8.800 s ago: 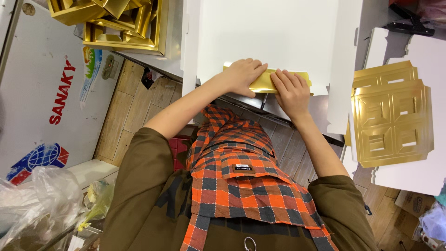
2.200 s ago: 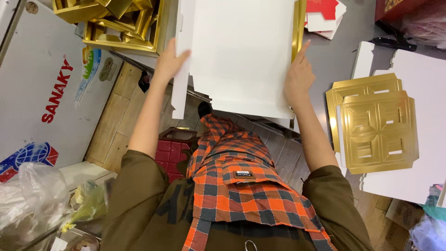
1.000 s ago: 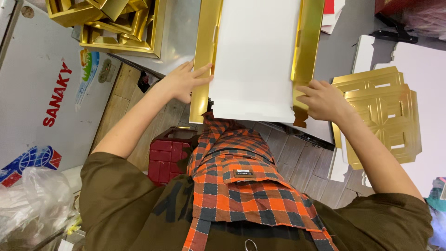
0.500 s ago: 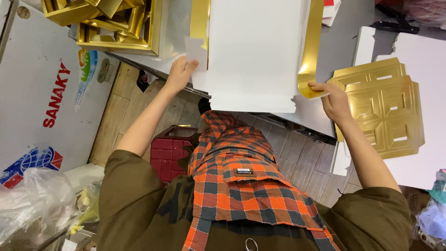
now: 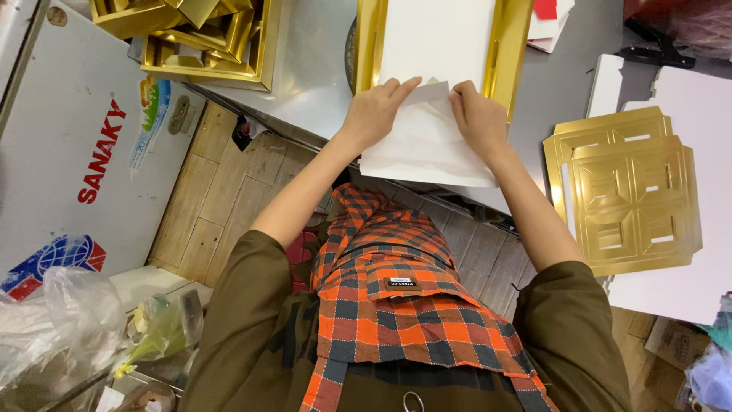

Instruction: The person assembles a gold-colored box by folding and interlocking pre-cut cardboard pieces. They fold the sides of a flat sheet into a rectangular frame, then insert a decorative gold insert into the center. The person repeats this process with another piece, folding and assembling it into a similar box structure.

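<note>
A flat cardboard box blank [image 5: 438, 53], white on the upper face with gold side flaps, lies on the grey table [image 5: 313, 69] in front of me. My left hand [image 5: 375, 111] and my right hand [image 5: 476, 114] are side by side on its near end flap [image 5: 427, 145]. Both hands pinch the flap's upper edge, which is folded up from the sheet. The fingers are curled over the white card.
Folded gold boxes [image 5: 202, 30] are heaped at the table's far left. A stack of flat gold die-cut sheets [image 5: 629, 191] lies to the right on white card. A white chest appliance [image 5: 76, 145] stands at left, plastic bags [image 5: 53, 328] below it. An orange plaid apron [image 5: 404, 297] covers my front.
Half a second ago my hands were apart at the sheet's two side edges. Both have come together at the middle of the near flap and gripped it.
</note>
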